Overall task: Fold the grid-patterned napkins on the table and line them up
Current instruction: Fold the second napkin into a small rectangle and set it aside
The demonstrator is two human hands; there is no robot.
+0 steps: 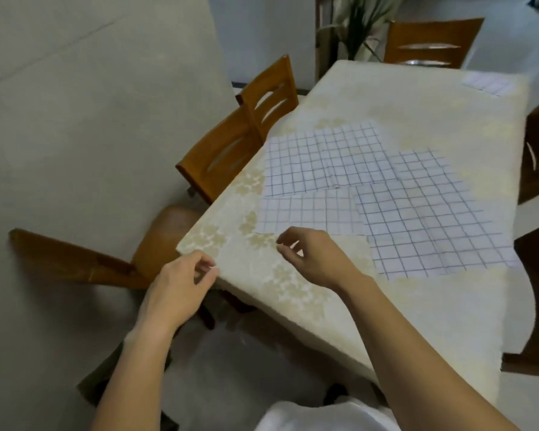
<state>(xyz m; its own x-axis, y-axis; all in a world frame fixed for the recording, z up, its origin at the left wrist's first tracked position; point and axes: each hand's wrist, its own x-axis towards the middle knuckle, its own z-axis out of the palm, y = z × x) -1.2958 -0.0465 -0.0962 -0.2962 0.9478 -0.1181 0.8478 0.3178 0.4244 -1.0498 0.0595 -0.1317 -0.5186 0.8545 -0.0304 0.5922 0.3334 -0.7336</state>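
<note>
- A home dining room: a long table (442, 309) under a cream cloth (262, 275) with a pale gold flower pattern.
- Orange-brown wooden chairs (262, 101) with slatted backs stand along its sides.
- A green long-leaved houseplant (360, 26) stands beyond the far end.
- Pale grey floor (75, 144).

We're over a long table (433, 321), dressed in a cream tablecloth (252, 269) with a pale floral print. Near its closest corner lies a folded grid napkin (311, 214), flat and narrow. Just behind it, touching, an open grid napkin (324, 157) spreads flat. To the right we've got a second open napkin (430, 213), turned at an angle, its edge meeting both. Way off at the far corner sits a small far napkin (487, 83), blurred.
</note>
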